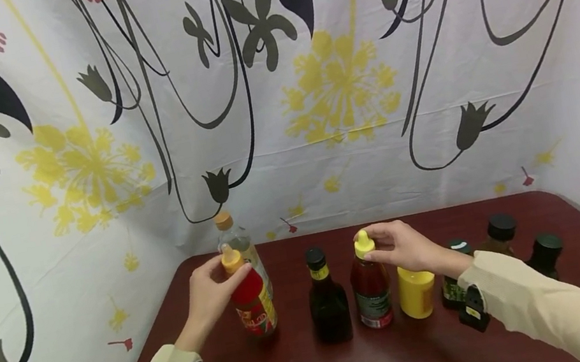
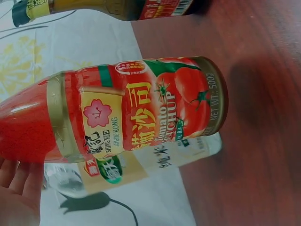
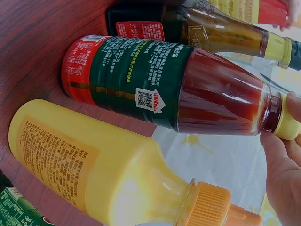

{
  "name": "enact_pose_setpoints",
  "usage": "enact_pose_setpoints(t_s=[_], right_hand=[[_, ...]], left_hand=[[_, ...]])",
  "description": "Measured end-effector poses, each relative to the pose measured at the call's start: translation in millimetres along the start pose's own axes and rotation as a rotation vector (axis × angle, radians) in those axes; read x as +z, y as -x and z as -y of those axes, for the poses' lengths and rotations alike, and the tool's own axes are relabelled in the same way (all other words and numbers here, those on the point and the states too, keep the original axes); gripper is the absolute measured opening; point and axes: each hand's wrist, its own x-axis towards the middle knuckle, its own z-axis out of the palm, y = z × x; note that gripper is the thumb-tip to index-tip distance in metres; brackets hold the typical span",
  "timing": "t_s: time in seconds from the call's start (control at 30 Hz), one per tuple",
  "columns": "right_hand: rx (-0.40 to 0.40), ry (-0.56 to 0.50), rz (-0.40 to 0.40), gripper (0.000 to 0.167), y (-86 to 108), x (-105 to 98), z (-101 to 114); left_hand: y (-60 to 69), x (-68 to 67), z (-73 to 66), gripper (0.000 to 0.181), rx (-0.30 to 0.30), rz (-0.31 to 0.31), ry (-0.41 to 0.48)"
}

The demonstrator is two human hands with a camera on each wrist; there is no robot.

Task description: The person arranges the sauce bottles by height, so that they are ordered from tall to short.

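My left hand [image 1: 209, 292] grips a red ketchup bottle [image 1: 254, 304] near its orange cap; in the left wrist view the label of this ketchup bottle [image 2: 150, 103] shows fully, with the fingers [image 2: 21, 181] at its upper part. With thumb and fingers my right hand [image 1: 403, 245] pinches the yellow cap [image 1: 364, 244] of a dark red sauce bottle [image 1: 372, 289], which stands upright. The right wrist view shows the right hand [image 3: 284, 165] at the neck and cap of this sauce bottle [image 3: 216, 94], its green label turned to the camera.
A dark bottle [image 1: 329, 310] with a black cap stands between the two held bottles. Behind the ketchup is a clear bottle [image 1: 236, 239] with an orange cap. A yellow bottle [image 1: 416, 293] stands beside the sauce bottle, and several dark-capped bottles, one in front [image 1: 544, 254], are at the right.
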Motion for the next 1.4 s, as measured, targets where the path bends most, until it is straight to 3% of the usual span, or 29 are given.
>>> enact_pose_setpoints(t_s=[0.07,0.17,0.67,1.1,1.4], right_hand=[[0.003,-0.001,0.000,0.038,0.3,-0.5,-0.6],[0.005,-0.004,0.004,0.039,0.6,-1.0,-0.5],[-0.015,-0.015,0.006,0.040,0.2,0.2,-0.8],[-0.010,-0.029,0.007,0.040,0.9,-0.6,-0.7],[-0.022,-0.016,0.001,0.039,1.2,0.5,-1.8]], left_hand=[[-4.9,4.6,-2.7,0.037,0.018,0.010,-0.003],[-15.3,14.4,7.2,0.040,0.039,0.021,-0.009],[-47.0,60.6,0.6,0.034,0.014,0.020,-0.042],[-57.2,85.2,5.8,0.030,-0.043,-0.031,-0.073],[-57.5,91.0,8.6,0.033,-0.047,-0.052,-0.074]])
